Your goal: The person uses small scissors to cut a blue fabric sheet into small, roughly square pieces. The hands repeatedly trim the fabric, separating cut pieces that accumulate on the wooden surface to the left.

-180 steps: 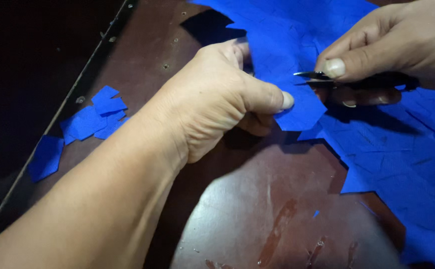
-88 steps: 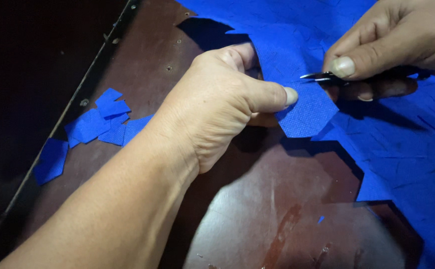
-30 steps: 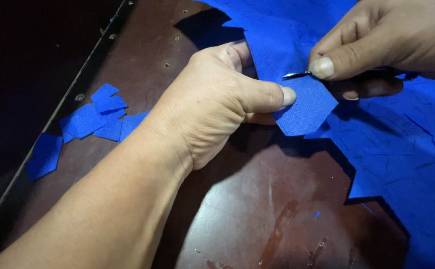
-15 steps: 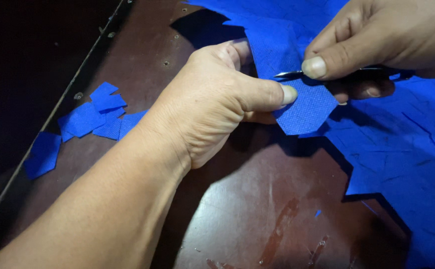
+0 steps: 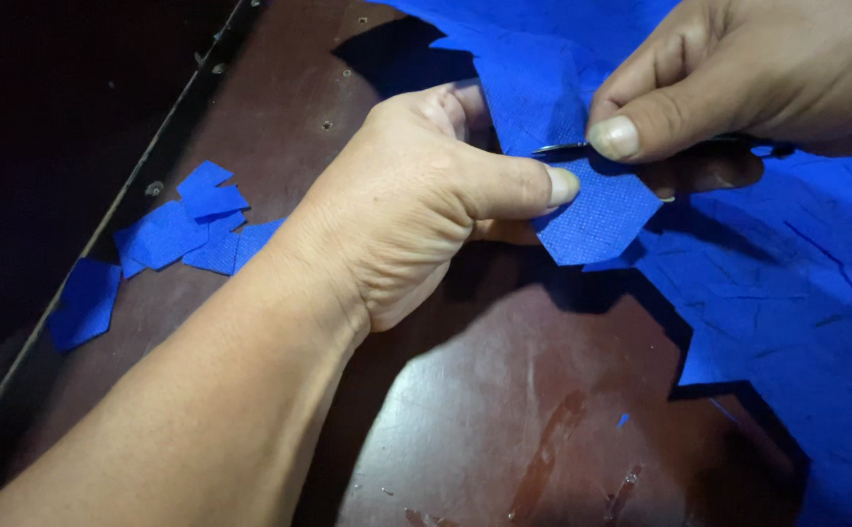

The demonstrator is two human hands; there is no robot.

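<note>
Head view looks down on a dark brown, glossy wooden table [image 5: 504,410]. On it the left hand [image 5: 416,195] pinches a small flap of blue woven fabric [image 5: 596,215], thumb on top and fingers beneath. That flap belongs to a large blue fabric sheet [image 5: 796,293] spread over the table's right side. Just beside the thumb, the right hand [image 5: 738,78] is closed around a thin metal cutting tool [image 5: 557,148], whose tip meets the cloth. Cut blue fabric pieces [image 5: 192,224] lie well apart at the left.

Packages, labels, signs, screens: none in view, near or far, left or right.
</note>
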